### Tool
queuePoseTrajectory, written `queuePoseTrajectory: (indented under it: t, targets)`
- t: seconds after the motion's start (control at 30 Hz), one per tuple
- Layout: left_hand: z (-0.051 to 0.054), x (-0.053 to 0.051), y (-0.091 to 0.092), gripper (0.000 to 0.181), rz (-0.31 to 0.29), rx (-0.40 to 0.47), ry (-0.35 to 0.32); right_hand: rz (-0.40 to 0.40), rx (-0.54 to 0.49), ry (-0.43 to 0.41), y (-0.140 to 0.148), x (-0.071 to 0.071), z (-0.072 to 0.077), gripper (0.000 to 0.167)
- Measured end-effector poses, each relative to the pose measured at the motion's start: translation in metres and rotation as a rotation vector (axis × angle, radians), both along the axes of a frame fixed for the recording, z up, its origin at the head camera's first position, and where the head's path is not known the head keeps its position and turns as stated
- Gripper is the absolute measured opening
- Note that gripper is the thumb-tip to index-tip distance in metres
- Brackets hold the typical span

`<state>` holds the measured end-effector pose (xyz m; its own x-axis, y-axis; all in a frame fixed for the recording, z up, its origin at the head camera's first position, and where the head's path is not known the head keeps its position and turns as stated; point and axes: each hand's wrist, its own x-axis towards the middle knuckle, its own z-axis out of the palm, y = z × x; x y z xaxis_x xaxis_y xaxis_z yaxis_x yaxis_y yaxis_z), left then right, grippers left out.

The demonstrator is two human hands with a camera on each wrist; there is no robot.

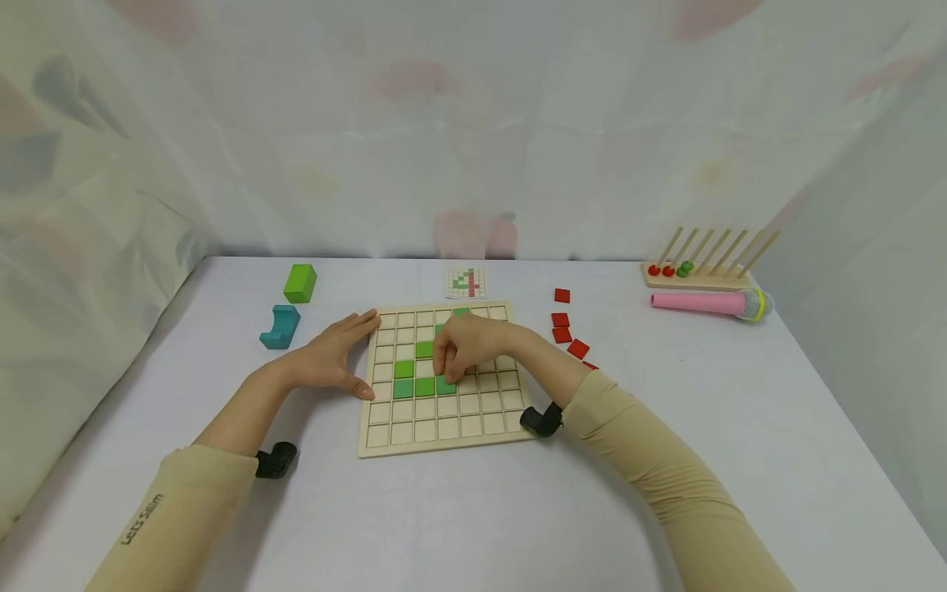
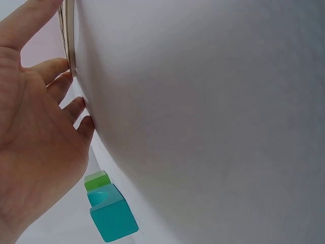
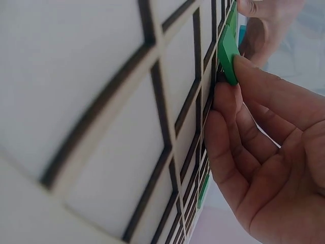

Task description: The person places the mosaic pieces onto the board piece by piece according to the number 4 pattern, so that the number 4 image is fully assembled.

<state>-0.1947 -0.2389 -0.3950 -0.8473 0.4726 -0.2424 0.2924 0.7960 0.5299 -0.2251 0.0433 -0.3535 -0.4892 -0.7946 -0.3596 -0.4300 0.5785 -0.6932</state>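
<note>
A wooden grid board (image 1: 403,433) lies on the table with several green tiles (image 1: 425,386) set in its cells. Over the board's middle, my right hand (image 1: 473,341) has its thumb and fingers at a green tile (image 3: 227,55). The right wrist view shows that tile tilted, one edge in the grid, pinched between thumb and finger. My left hand (image 1: 321,359) is spread at the board's left side, thumb and fingertips touching the frame. In the left wrist view its fingers (image 2: 51,70) reach the board's edge. My right hand hides some of the cells.
A small card with a coloured grid pattern (image 1: 467,283) lies behind the board. Several red tiles (image 1: 561,320) lie to its right. At left are a green block (image 1: 299,283) and a teal notched block (image 1: 281,327). A peg stand (image 1: 699,279) and pink microphone (image 1: 699,304) occupy the far right.
</note>
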Motion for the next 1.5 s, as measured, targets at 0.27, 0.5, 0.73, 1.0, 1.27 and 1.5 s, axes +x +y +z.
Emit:
queuePoseTrajectory:
  t: [0.27,0.5,0.73,1.0,1.27,1.5]
  targets:
    - [-0.001,0.0,0.0,0.129,-0.002,0.002,0.006,-0.009,0.023,0.016,0.0,0.0,-0.002,0.011]
    - [0.0,0.0,0.0,0.129,0.0,0.004,0.007,-0.008,0.023,0.017,-0.001,0.001,0.0,0.011]
    - [0.0,0.001,0.0,0.128,0.003,0.002,0.003,0.03,0.006,0.066,-0.001,0.0,0.0,0.008]
    - [0.002,0.002,0.003,0.128,0.002,0.003,0.007,-0.042,-0.01,0.143,0.024,-0.015,0.006,0.007]
    - [0.004,0.002,0.006,0.127,-0.008,0.003,0.002,-0.234,-0.045,0.159,0.066,-0.035,0.018,0.019]
    - [0.003,0.002,0.005,0.127,-0.004,0.001,-0.002,-0.396,-0.093,0.16,0.099,-0.047,0.023,0.025]
